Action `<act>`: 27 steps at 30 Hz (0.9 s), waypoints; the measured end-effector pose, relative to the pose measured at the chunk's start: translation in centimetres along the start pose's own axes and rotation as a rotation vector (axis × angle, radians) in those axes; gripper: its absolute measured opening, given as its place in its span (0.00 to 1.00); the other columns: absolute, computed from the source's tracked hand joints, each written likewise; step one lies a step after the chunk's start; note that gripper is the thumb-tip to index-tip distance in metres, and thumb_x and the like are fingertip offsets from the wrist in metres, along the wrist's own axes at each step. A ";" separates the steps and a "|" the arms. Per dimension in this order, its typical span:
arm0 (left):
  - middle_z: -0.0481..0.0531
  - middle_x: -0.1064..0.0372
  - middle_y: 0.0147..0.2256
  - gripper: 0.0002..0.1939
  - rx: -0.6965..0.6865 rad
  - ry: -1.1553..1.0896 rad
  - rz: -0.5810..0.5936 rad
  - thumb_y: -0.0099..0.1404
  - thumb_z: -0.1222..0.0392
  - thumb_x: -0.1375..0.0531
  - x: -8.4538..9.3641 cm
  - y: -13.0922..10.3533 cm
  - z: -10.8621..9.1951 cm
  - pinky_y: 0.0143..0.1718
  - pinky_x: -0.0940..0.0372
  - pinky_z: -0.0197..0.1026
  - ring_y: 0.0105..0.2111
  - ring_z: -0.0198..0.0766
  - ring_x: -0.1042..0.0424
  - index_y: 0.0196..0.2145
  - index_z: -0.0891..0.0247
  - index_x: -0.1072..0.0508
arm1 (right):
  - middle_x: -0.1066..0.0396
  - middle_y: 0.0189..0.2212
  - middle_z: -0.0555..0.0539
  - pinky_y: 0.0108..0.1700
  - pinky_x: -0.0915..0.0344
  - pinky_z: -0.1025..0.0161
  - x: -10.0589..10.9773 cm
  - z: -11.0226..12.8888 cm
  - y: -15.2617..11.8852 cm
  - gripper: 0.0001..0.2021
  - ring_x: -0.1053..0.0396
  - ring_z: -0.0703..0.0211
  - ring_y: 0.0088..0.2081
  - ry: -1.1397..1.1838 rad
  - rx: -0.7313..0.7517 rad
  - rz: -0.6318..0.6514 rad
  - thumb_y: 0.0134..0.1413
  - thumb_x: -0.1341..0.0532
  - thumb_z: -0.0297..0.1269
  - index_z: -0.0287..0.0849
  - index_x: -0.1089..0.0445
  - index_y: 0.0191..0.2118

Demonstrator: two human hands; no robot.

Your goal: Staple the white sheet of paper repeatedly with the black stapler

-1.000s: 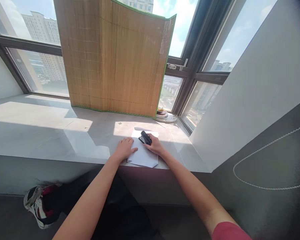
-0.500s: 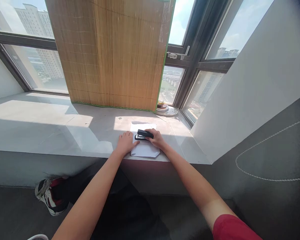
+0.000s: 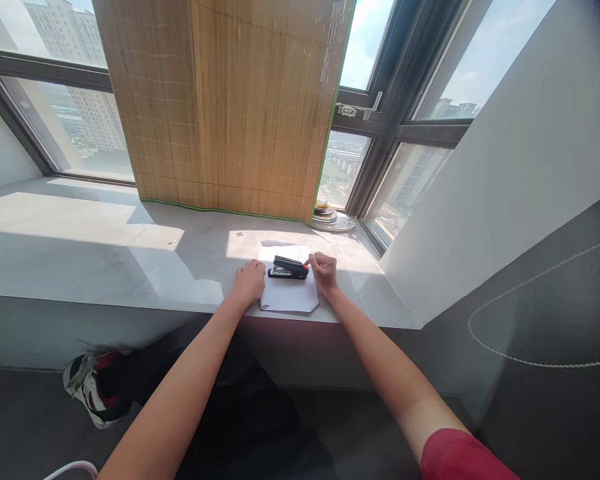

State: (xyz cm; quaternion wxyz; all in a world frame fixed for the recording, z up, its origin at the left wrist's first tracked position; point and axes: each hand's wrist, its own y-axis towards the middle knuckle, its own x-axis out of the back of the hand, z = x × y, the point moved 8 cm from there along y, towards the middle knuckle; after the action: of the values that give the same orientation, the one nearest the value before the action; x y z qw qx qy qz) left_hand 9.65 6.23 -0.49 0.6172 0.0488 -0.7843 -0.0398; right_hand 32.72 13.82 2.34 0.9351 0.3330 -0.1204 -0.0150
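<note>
A black stapler (image 3: 289,268) rests on white paper (image 3: 289,298) near the front edge of the window sill. Its arm is raised at the left end, and a small orange-red spot shows at its right end. My right hand (image 3: 324,272) is beside that end, fingers curled in, with a fingertip at or very near the stapler. On the other side, my left hand (image 3: 249,280) lies at the paper's left edge. Its fingers are bent and pressed together, and what is under them is hidden.
A bamboo blind (image 3: 225,113) hangs down to the sill (image 3: 105,267). Stacked plates (image 3: 333,219) stand in the right corner by the window frame. A beaded cord (image 3: 500,350) hangs at the right wall. Below the sill is a shoe (image 3: 93,393).
My right hand has let go of the stapler and moved right; the stapler now lies on the paper. My left hand has drawn slightly left, its thumb off the sheet.
</note>
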 end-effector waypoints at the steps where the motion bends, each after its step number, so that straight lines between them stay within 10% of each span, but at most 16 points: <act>1: 0.68 0.30 0.63 0.23 -0.002 -0.006 0.002 0.75 0.73 0.55 0.0 0.0 0.1 0.63 0.37 0.58 0.63 0.56 0.30 0.58 0.66 0.26 | 0.44 0.14 0.54 0.32 0.42 0.59 -0.1 -0.1 0.0 0.23 0.43 0.61 0.22 0.001 0.003 0.002 0.61 0.41 0.43 0.46 0.29 0.15; 20: 0.63 0.32 0.56 0.26 0.176 -0.475 -0.476 0.62 0.80 0.52 4.7 -0.7 3.0 0.55 0.30 0.52 0.55 0.52 0.28 0.50 0.62 0.26 | 0.55 0.17 0.54 0.30 0.52 0.59 -1.3 -1.1 -0.3 0.22 0.54 0.62 0.23 -0.247 0.048 0.046 0.57 0.43 0.38 0.49 0.56 0.17; 27: 0.64 0.28 0.52 0.17 0.221 -0.565 -0.563 0.73 0.71 0.54 5.5 -1.0 3.2 0.57 0.32 0.53 0.54 0.53 0.27 0.47 0.62 0.27 | 0.32 0.25 0.49 0.39 0.36 0.57 -1.1 0.7 -0.1 0.18 0.38 0.54 0.33 -0.140 0.113 0.110 0.68 0.41 0.46 0.48 0.34 0.25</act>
State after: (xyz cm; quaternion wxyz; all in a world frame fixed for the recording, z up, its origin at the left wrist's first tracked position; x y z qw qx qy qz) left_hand 5.29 4.54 3.96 0.3336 0.3146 -0.8785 -0.1342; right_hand 31.44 13.47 2.59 0.9035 0.3762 -0.2044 0.0196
